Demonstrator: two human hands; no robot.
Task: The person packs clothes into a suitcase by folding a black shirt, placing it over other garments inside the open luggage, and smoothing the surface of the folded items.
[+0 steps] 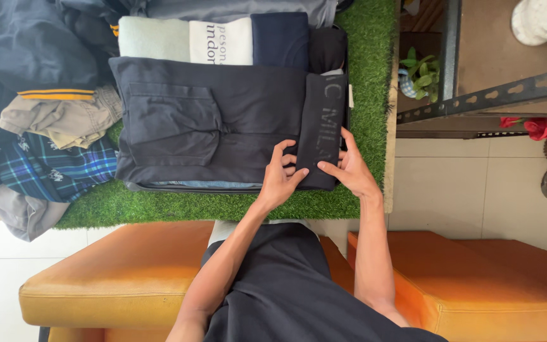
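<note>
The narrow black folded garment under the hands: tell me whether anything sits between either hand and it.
Nothing visible does. The left hand and right hand both rest directly on the narrow black folded garment.

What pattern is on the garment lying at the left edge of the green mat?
Blue and green plaid garment, seen in the head view, the only one.

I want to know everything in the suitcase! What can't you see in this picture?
Head view only:
- Suitcase: mostly covered by the folded dark shirt; only edges show.
- Clothes beneath: hidden, except a light blue edge.
- Narrow folded black garment: lower end covered by left hand and right hand.
- Clothes pile: cut off at the left edge.
</note>
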